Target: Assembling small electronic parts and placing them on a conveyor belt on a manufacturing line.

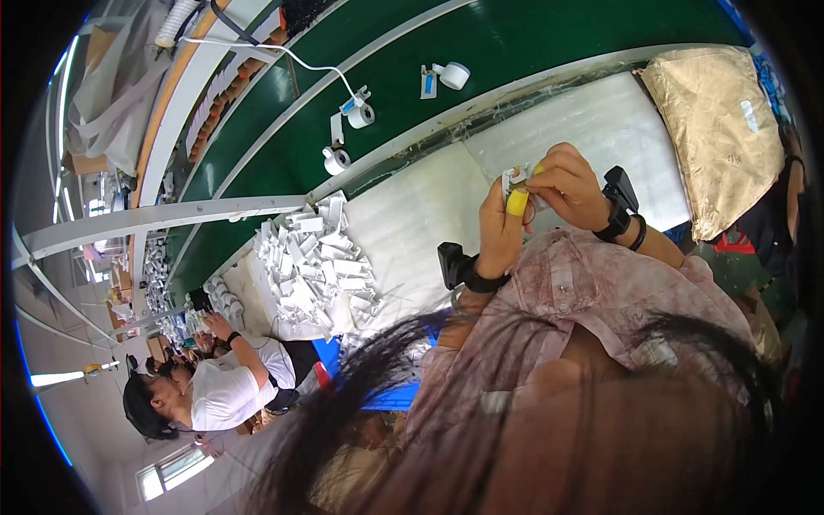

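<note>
A small white part (513, 177) is held above the counter (412, 202), toward its near edge and right of mid-length. It is gripped by the left hand (498, 230), thumb and fingers closed about it. The right hand (570, 187) is brought in from the right, its fingers bent and the thumb and fingertips pinched on the right side of the same part; the two hands nearly meet. A yellow piece (517, 202) is noted at the left fingertips; whether it is worn or held cannot be told. A black device is strapped to each wrist.

The left end of the counter is covered by a heap of white parts (318, 268), loosely piled at mixed angles. At the right end, a crumpled brown bag (712, 129) is laid, reaching from the far right corner to the near edge. A blue bin (393, 398) is seen below the near edge, partly hidden by hair.

Beyond the far edge, a green conveyor belt (515, 34) is run alongside. Three round white fittings (456, 76) are spaced along it, each beside a flat white piece. A white cord (296, 57) is hung over the belt. Past the counter's left end, a co-worker (232, 390) in a white shirt and dark cap is observed, hands raised over other parts.
</note>
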`<action>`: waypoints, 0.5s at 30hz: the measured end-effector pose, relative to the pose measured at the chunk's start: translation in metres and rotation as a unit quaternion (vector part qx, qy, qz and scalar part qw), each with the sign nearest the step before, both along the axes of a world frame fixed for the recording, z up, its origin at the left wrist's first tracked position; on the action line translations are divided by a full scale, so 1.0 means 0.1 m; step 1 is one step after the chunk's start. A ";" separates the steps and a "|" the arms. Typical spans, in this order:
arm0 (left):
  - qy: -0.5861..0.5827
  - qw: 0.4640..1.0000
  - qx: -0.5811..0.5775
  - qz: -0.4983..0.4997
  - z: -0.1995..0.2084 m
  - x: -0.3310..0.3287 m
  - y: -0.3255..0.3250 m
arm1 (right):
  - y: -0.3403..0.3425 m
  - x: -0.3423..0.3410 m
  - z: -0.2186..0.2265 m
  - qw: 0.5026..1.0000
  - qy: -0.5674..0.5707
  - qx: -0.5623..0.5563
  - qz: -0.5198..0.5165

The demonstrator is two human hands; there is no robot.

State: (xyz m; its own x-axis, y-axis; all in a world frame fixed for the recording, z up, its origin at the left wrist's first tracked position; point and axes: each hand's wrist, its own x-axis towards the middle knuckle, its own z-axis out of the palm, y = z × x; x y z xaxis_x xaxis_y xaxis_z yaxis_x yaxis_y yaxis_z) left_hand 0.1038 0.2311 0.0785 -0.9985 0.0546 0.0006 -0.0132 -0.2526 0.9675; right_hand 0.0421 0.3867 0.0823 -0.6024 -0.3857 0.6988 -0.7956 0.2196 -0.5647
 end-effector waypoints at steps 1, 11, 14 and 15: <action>-0.004 1.000 0.002 0.010 -0.01 0.00 0.01 | 0.00 0.00 -0.01 1.000 0.000 0.002 0.002; -0.007 0.997 -0.079 0.002 -0.12 0.00 -0.07 | -0.03 0.01 -0.09 1.000 0.002 0.023 0.001; -0.027 0.992 -0.125 -0.010 -0.12 -0.04 -0.07 | -0.07 0.01 -0.04 0.999 0.008 0.032 -0.010; -0.029 0.992 -0.125 -0.010 -0.12 -0.04 -0.06 | -0.07 0.00 -0.06 0.999 0.006 0.032 -0.010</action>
